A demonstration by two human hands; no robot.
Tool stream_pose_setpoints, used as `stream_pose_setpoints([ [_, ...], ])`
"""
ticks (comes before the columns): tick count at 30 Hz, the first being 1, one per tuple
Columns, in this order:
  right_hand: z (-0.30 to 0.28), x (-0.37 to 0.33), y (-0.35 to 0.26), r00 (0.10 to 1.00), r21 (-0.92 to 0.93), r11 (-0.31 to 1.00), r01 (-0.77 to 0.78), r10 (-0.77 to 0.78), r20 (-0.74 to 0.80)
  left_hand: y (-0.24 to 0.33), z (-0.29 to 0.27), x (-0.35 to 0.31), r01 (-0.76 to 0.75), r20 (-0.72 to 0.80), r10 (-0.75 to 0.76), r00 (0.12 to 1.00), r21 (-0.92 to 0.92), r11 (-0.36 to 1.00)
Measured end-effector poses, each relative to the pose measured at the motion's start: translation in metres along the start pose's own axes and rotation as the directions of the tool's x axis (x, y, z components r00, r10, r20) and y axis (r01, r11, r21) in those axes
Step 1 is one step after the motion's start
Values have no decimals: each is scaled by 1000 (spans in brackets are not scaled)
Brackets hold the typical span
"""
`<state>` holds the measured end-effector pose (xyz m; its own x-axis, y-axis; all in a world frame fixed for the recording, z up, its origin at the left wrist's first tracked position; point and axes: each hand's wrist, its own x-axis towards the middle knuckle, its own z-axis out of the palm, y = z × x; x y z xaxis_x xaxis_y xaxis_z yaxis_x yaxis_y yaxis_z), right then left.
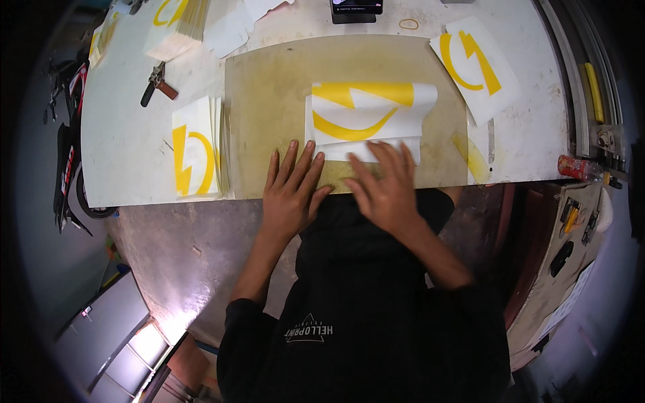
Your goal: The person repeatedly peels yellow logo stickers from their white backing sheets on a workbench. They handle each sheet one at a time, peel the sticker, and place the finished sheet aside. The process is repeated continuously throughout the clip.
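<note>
Curled yellow-and-white sheet [366,114] on stained mat [269,101], white table [127,134], perhaps workshop

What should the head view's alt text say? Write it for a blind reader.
Both bare hands, left hand and right hand, press flat on a partly folded white sheet with yellow shapes lying on a yellowish mat. A stack of similar sheets sits left.
</note>
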<state>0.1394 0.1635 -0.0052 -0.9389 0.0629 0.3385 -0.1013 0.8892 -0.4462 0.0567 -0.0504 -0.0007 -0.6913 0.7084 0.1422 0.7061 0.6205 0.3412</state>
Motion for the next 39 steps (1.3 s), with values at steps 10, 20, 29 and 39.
stream_pose_setpoints([
  [10, -31, -37, 32, 985, -99, 993, -67, 50, -163, 2, 4, -2, 23, -42, -23, 999, 17, 1000],
  [20, 4, 5, -6, 987, 36, 993, 111, -114, 116, 3, 3, 0, 43, -64, -42, 997, 9, 999],
  [29, 8, 5, -3, 979, -16, 995, 95, -90, 185, 2, 8, -2, 36, -93, -37, 995, -9, 999],
  [39, 8, 4, -2, 976, -18, 996, 92, -87, 200, 0, 9, -3, 34, -88, -37, 995, -36, 999],
])
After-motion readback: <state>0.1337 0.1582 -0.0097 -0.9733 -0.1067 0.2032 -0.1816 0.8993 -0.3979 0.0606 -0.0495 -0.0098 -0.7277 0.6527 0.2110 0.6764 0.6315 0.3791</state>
